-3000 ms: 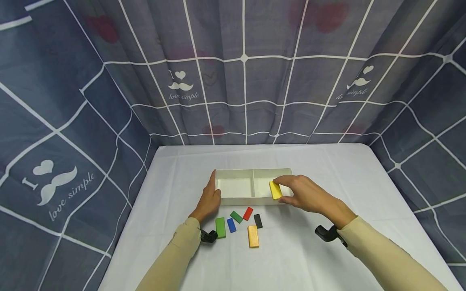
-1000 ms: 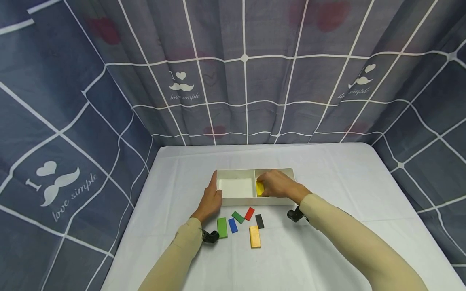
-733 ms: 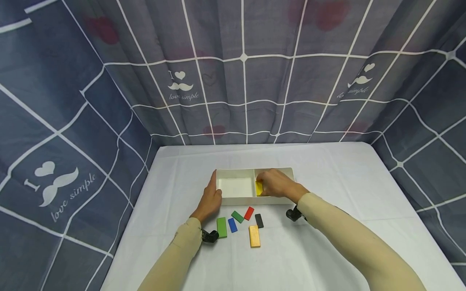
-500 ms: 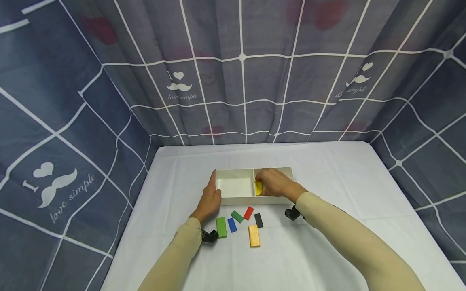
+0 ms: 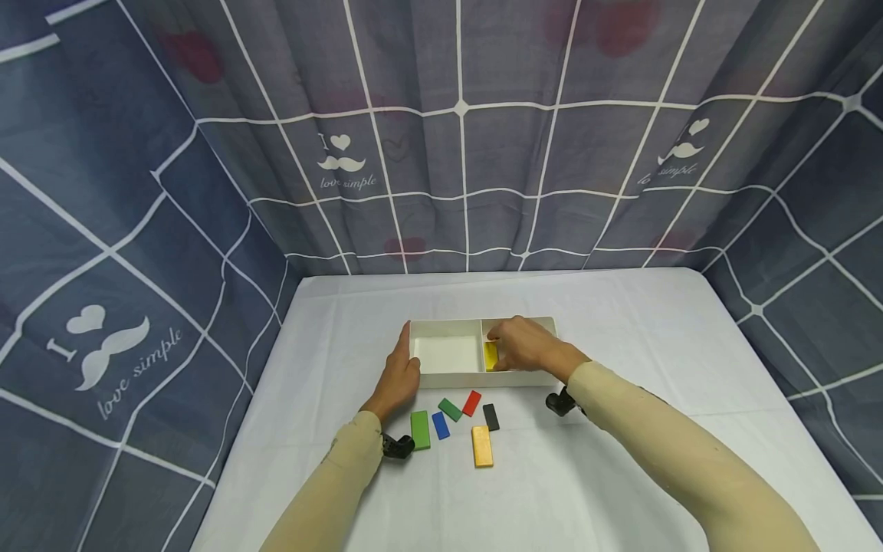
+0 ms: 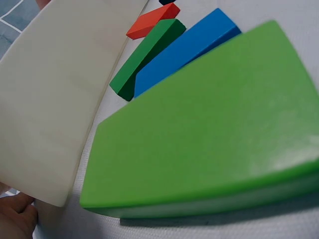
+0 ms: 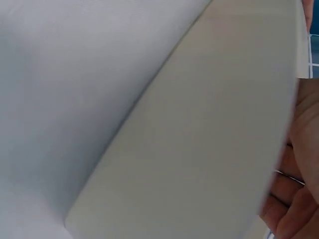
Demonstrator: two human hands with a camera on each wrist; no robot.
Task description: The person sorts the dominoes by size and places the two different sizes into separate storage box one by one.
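A pale two-compartment box (image 5: pixel 451 380) stands on the table. My left hand (image 5: pixel 395 381) holds its left end, fingers along the side wall and thumb at the front corner. In the right compartment a yellow block (image 5: pixel 490 356) lies against the divider. My right hand (image 5: pixel 527 346) reaches in over it, index finger slightly above the block and thumb beside it; the grasp looks loosened. The right wrist view shows the box wall (image 7: pixel 184 129) hiding the block, with loosely bent fingers behind it. Near my left wrist lies a light green block (image 6: pixel 199 129).
In front of the box lie a dark green block (image 5: pixel 451 409), a blue block (image 5: pixel 441 425), a red block (image 5: pixel 472 403), a black block (image 5: pixel 491 417) and an orange-yellow block (image 5: pixel 482 446). Checked curtains (image 5: pixel 441 153) surround the white-covered table (image 5: pixel 621 337).
My right hand carried the yellow block left and down into the right compartment beside the divider. Just now its fingers shift slightly up and right off the block. My left hand stays put.
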